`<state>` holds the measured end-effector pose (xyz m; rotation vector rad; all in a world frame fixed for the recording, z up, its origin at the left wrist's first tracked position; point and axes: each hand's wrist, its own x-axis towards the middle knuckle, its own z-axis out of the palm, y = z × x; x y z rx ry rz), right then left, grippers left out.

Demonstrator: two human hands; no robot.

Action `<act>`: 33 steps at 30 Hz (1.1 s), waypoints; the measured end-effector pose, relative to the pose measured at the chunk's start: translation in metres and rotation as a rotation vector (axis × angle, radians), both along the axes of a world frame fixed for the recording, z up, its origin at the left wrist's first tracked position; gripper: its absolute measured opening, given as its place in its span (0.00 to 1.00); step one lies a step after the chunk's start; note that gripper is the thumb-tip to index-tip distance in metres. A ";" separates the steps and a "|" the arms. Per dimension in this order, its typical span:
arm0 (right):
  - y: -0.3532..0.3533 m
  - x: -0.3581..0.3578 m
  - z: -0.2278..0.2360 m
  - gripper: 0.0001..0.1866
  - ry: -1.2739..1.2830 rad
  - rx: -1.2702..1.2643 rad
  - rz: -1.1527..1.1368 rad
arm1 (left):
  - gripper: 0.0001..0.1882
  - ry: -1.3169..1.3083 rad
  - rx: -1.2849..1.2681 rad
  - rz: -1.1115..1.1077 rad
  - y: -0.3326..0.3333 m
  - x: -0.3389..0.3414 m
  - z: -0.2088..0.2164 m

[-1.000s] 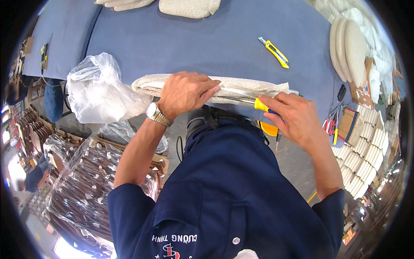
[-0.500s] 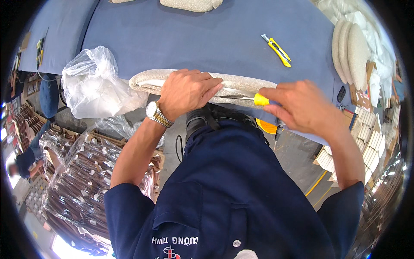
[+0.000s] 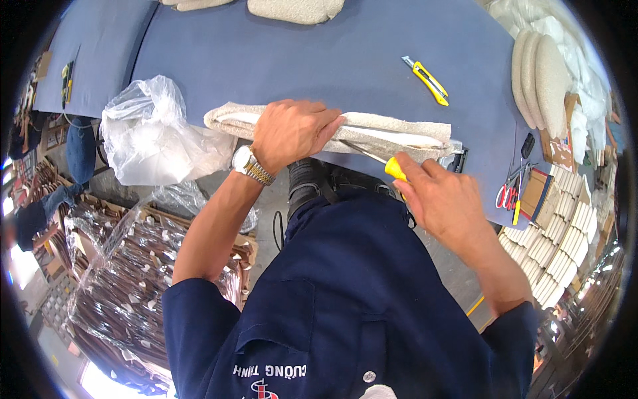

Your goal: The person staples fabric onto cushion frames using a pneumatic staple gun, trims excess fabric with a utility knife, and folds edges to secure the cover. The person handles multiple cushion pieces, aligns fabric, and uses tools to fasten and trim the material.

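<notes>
A long beige fabric cushion (image 3: 412,126) lies at the near edge of the blue table, its slit side facing up with white lining or padding showing. My left hand (image 3: 290,133) is closed over its middle, thumb pressed along the slit. In my right hand (image 3: 448,203) is a screwdriver (image 3: 395,167) with a yellow handle. Its metal shaft slants up and left, the tip against the near fabric lip beside my left thumb; whether it goes under the fabric I cannot tell. Past the cushion's right end, a metal tool (image 3: 457,158) shows in part.
A yellow utility knife (image 3: 428,83) lies farther back on the table (image 3: 279,60). Left of the cushion sits a clear plastic bag (image 3: 149,143). Stacked beige cushions (image 3: 548,86) stand at the right, with red-handled scissors (image 3: 503,196) nearer. Plastic-wrapped brown parts (image 3: 126,279) fill the lower left.
My right hand has moved left and nearer to me, tilting the screwdriver more steeply. The cushion's right end and the metal tool there have come into sight. My left hand keeps its hold.
</notes>
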<state>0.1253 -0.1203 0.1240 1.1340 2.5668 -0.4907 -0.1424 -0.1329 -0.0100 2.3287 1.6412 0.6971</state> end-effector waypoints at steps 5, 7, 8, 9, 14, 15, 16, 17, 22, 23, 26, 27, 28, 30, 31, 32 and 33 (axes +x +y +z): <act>-0.014 0.016 -0.023 0.22 0.118 0.059 -0.045 | 0.10 -0.021 -0.052 -0.014 -0.002 0.001 0.006; -0.016 0.023 -0.031 0.23 0.155 0.093 -0.044 | 0.10 -0.043 -0.039 -0.011 0.000 0.001 0.005; -0.017 0.025 -0.034 0.23 0.168 0.108 -0.044 | 0.10 -0.035 -0.033 -0.011 0.000 0.001 0.005; -0.019 0.027 -0.038 0.23 0.183 0.121 -0.043 | 0.10 -0.025 -0.028 -0.012 0.000 0.001 0.004; -0.022 0.038 -0.063 0.24 0.312 0.176 -0.046 | 0.11 -0.037 -0.039 -0.009 0.002 0.000 0.004; -0.023 0.041 -0.068 0.25 0.338 0.182 -0.048 | 0.11 -0.040 -0.043 -0.008 0.002 0.000 0.003; -0.024 0.042 -0.074 0.25 0.372 0.192 -0.052 | 0.12 -0.042 -0.048 -0.007 0.003 0.000 0.003; -0.025 0.044 -0.081 0.25 0.406 0.202 -0.056 | 0.12 -0.046 -0.054 -0.009 0.003 0.000 0.003; -0.028 0.052 -0.115 0.26 0.533 0.308 -0.070 | 0.13 -0.088 -0.056 -0.031 0.007 0.000 0.006; -0.027 0.053 -0.122 0.27 0.572 0.341 -0.065 | 0.14 -0.078 -0.078 -0.034 0.008 0.000 0.009; -0.027 0.050 -0.109 0.24 0.525 0.240 -0.114 | 0.15 -0.098 -0.121 -0.061 0.009 -0.001 0.014; -0.025 0.048 -0.096 0.23 0.482 0.175 -0.141 | 0.15 -0.136 -0.117 -0.089 0.009 -0.003 0.017; -0.020 0.047 -0.084 0.23 0.476 0.102 -0.165 | 0.15 -0.176 -0.114 -0.116 0.010 -0.005 0.018; -0.012 0.046 -0.060 0.21 0.460 -0.042 -0.219 | 0.15 -0.152 -0.123 -0.123 0.010 -0.006 0.019; -0.010 0.046 -0.050 0.20 0.421 -0.063 -0.231 | 0.16 -0.139 -0.130 -0.119 0.009 -0.006 0.019; -0.009 0.047 -0.041 0.20 0.384 -0.084 -0.242 | 0.15 -0.134 -0.142 -0.117 0.009 -0.007 0.018; -0.011 0.048 -0.036 0.19 0.338 -0.106 -0.258 | 0.15 -0.137 -0.157 -0.120 0.010 -0.007 0.017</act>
